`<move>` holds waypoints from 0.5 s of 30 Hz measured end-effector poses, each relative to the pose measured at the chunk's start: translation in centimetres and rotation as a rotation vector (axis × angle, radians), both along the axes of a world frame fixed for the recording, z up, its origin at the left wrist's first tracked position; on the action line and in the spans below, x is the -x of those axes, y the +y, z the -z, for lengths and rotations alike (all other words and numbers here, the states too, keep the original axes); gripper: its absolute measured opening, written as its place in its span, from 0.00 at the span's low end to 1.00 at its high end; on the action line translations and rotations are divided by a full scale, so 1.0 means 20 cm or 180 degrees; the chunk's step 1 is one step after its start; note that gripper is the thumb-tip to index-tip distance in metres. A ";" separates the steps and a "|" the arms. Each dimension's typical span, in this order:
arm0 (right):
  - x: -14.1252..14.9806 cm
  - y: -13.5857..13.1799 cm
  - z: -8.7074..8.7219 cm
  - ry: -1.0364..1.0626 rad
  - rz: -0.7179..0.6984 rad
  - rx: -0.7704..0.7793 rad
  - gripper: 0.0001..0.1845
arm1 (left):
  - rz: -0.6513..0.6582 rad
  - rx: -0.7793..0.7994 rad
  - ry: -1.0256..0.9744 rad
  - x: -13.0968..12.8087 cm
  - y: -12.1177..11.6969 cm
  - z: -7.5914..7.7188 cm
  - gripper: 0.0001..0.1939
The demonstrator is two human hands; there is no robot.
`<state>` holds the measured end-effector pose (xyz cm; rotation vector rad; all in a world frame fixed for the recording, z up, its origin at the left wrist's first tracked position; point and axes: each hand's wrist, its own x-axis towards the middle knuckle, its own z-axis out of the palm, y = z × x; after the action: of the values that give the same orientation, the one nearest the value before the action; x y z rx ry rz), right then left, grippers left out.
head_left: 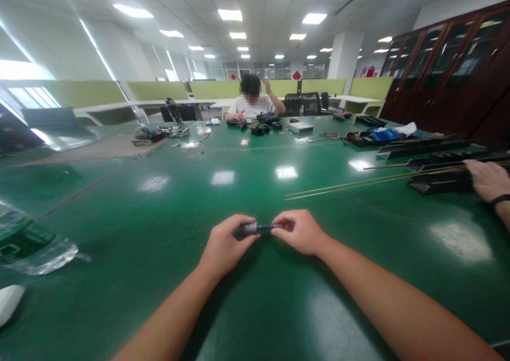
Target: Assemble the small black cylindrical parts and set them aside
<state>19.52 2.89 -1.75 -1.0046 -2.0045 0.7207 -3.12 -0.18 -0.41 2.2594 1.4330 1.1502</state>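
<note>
Between my hands, just above the green table, is a small grey cylinder with a thin dark rod (251, 228) sticking out to the right. My left hand (228, 240) pinches the grey cylinder between thumb and fingers. The thumb and fingertips of my right hand (299, 230) close on the far end of the rod. The piece lies roughly level; its ends are partly covered by my fingers, and its exact kind is too small to make out.
Long thin brass-coloured rods (342, 187) and black rails (438, 182) lie at the right, beside another person's hand (488, 179). A clear plastic bottle (35, 244) lies at the left. Across the green table (179, 196) sits a person (255, 103) among electronic parts.
</note>
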 end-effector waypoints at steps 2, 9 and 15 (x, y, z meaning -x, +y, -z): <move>0.00 0.00 0.00 0.0011 0.0018 0.0019 0.07 | -0.0019 -0.0007 -0.0009 0.00 0.00 0.00 0.12; -0.01 0.01 0.00 0.0114 0.0231 0.0113 0.06 | -0.0208 0.0029 0.0020 0.01 0.00 -0.02 0.13; 0.00 0.04 0.02 0.0146 0.0275 0.0316 0.06 | -0.0772 0.0771 -0.1388 0.03 0.02 -0.07 0.27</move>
<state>19.62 3.60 -2.19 -1.1154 -1.8894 0.7955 -3.69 0.26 0.89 1.5833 1.5836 1.3501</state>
